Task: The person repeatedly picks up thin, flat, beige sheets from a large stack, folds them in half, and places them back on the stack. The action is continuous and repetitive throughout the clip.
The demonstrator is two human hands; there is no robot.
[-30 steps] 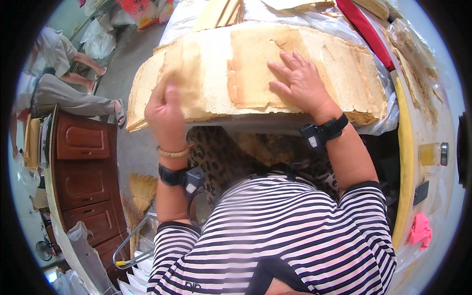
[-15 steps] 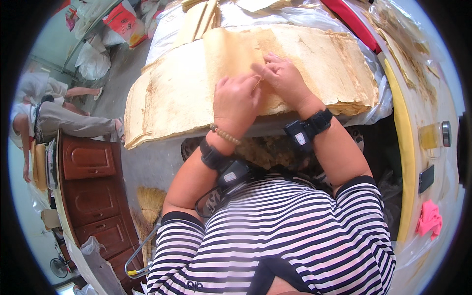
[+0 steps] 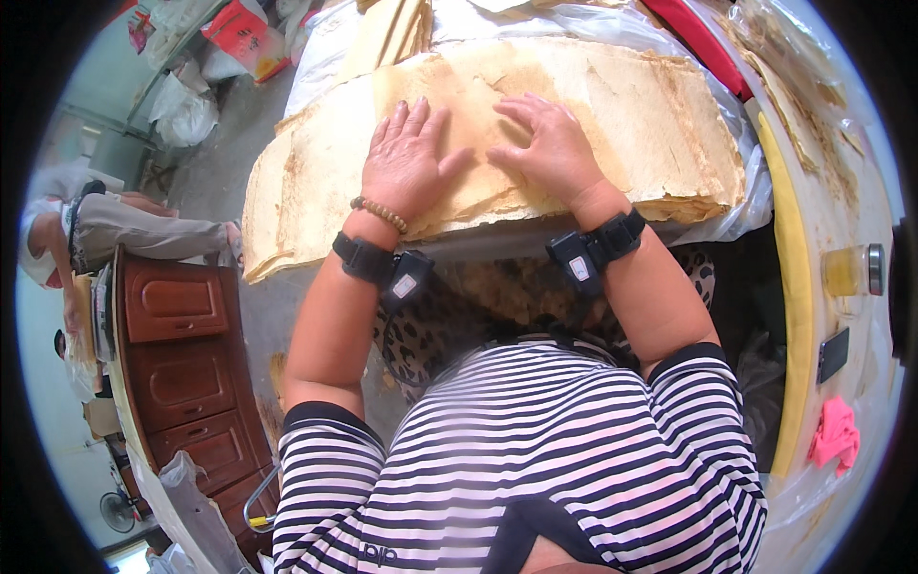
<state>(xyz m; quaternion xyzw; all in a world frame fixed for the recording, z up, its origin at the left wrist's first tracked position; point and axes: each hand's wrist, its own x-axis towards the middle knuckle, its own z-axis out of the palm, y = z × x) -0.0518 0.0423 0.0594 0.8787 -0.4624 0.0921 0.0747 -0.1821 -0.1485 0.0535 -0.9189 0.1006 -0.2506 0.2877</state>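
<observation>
A wide stack of cream-coloured, rough-edged sheets (image 3: pixel 650 124) lies across the table before me; they look like handmade paper or dried bean-curd skin, I cannot tell which. On top, a darker tan sheet (image 3: pixel 469 91) covers the middle. My left hand (image 3: pixel 406 158) rests flat near the left edge of that tan sheet, its fingers stretched and thumb out to the right. Opposite it, my right hand (image 3: pixel 550 148) lies on the sheet with fingers spread and slightly bent, thumb pointing left. Neither holds anything. Each wrist wears a black strap with a small box.
Behind the stack are more folded tan sheets (image 3: pixel 397 33). Along the right stand a glass jar with yellow liquid (image 3: pixel 843 271), a phone (image 3: pixel 833 356) and a pink cloth (image 3: pixel 836 435). A brown wooden cabinet (image 3: pixel 182 383) is at left, with another person (image 3: pixel 124 225) beyond it.
My hands were close together over the middle, fingers pinched; now they are apart and opened out on the sheet. The left hand has moved left, and the tan sheet lies flatter.
</observation>
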